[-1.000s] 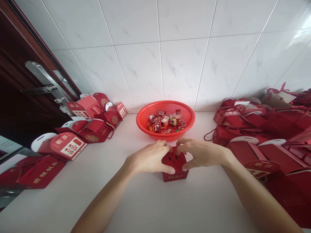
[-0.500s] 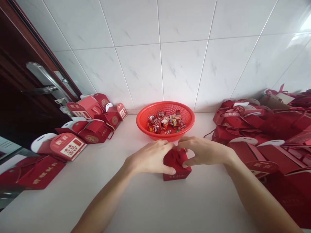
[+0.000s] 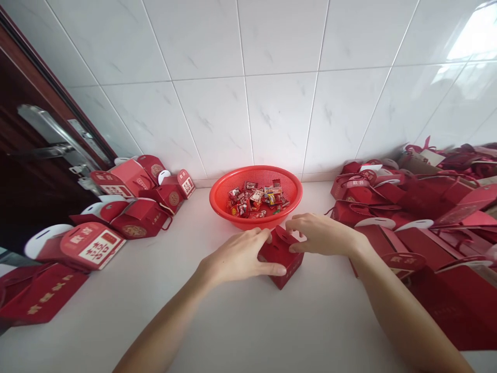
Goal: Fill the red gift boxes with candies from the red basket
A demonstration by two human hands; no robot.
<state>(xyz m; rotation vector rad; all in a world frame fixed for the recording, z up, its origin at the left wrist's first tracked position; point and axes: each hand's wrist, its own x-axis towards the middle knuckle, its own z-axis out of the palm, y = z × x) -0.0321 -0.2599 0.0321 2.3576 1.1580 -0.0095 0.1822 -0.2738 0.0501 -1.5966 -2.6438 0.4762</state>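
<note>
The box [image 3: 282, 248] stands on the table [image 3: 233, 321] in the gap between the two hands, a little forward of both wrists and near enough for each hand to reach it with the elbow bent. It sits cornerwise, with one lower corner pointing back toward the body, so one near side faces the left forearm and the other faces the right. Its outline looks close to square and the hands cover part of it, so I cannot tell a long axis. The left hand [image 3: 236, 256] is the nearer by a little: it holds the box from the left, thumb laid flat across the near side and fingers bent over toward the top. The right hand [image 3: 320, 233] comes in from the right and slightly higher, fingers curled and thumb apart, at the flap [image 3: 285, 234] on top; whether it pinches the flap I cannot tell. Just beyond the hands is the basket [image 3: 252, 223], with sweets [image 3: 254, 197] inside. Well out to the left of the left hand are made-up boxes [image 3: 97, 246], and to the right of the right forearm is a crowded pile [image 3: 417, 207] of more red boxes
</note>
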